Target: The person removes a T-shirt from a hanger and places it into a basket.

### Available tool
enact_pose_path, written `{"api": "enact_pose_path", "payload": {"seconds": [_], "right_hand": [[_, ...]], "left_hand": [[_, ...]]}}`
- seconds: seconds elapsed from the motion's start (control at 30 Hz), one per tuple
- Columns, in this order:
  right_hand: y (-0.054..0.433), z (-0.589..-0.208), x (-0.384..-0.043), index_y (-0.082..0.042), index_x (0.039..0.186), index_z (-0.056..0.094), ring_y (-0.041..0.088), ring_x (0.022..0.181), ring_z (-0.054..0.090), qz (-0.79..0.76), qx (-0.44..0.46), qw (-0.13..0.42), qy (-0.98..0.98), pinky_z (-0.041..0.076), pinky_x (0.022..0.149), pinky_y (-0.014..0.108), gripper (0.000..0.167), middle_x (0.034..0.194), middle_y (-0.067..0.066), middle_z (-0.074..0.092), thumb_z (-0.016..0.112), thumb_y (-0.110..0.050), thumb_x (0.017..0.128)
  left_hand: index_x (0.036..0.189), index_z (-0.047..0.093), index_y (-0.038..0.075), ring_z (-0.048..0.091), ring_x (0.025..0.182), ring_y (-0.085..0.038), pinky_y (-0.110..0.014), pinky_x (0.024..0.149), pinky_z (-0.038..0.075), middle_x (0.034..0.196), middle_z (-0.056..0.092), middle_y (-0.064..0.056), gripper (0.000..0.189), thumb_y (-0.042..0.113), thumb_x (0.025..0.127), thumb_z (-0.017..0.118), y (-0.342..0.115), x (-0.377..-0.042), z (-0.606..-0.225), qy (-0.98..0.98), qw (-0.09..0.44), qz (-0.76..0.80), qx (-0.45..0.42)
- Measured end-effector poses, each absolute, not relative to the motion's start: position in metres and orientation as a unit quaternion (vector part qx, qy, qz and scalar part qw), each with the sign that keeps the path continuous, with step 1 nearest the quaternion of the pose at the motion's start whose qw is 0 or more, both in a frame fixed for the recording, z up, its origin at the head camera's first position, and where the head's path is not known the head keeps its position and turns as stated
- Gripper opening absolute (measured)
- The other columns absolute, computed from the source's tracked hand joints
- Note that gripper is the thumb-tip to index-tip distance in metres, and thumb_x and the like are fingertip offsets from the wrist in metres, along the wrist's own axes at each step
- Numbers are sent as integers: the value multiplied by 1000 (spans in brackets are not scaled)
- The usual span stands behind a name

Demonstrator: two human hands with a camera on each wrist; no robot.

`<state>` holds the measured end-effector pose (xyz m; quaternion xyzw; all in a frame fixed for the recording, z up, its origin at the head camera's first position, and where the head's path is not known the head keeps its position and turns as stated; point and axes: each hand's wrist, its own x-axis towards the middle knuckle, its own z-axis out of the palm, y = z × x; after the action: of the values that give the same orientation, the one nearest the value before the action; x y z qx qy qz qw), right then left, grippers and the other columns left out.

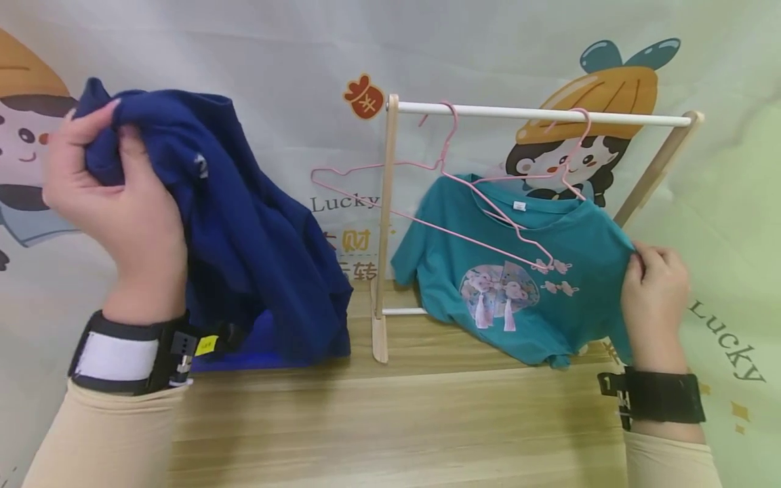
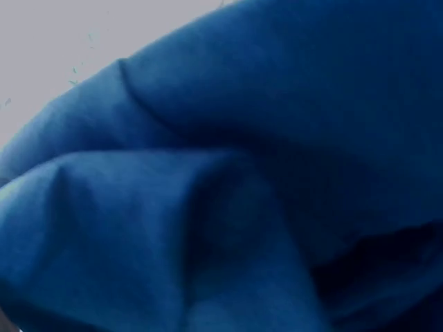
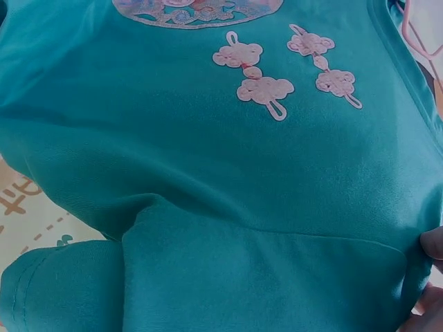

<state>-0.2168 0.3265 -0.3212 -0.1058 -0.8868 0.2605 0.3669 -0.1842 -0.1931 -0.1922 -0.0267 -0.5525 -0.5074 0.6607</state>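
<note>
At the left of the head view, my left hand [image 1: 122, 183] pinches a bunched dark blue garment [image 1: 244, 224] and holds it up, its folds hanging to the right. Blue cloth [image 2: 242, 207] fills most of the left wrist view. My right hand [image 1: 655, 288] pinches the sleeve side of a teal T-shirt [image 1: 586, 285] with a round print and pink knot shapes. That shirt hangs on a pink hanger [image 1: 582, 146] hooked over the rack's white rail. Beside it, another pink hanger [image 1: 449, 135] hangs tilted, crossing in front of the shirt. In the right wrist view, fingertips [image 3: 432, 243] grip the teal cloth's edge.
The small clothes rack has wooden uprights [image 1: 386, 224] and a white rail [image 1: 488, 111], standing on a wood-grain tabletop [image 1: 390, 420]. Bright blue material [image 1: 262, 346] lies under the dark garment. Behind everything is a printed cloth backdrop [image 1: 274, 54] with cartoon figures.
</note>
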Motion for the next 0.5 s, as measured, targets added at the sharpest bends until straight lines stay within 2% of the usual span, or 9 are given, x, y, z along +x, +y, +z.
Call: {"api": "enact_pose_path", "payload": {"seconds": [0.27,0.5], "right_hand": [[322,-320,-216,4,120,61,44,110,48,262,-103,370,-885,35,95,57,37,112,26,56,39,-19,101],[323,-321,-215,3,120,62,44,110,50,256,-103,376,-885,37,93,57,35,112,26,57,41,-18,100]], "left_hand": [[107,66,10,52,113,-9,-14,104,33,108,63,7,18,18,94,57,-219,-188,-184,-574,661,-482,39],[97,71,13,53,107,-6,-20,102,35,103,59,14,13,16,93,60,-229,-204,-209,-612,663,-431,22]]}}
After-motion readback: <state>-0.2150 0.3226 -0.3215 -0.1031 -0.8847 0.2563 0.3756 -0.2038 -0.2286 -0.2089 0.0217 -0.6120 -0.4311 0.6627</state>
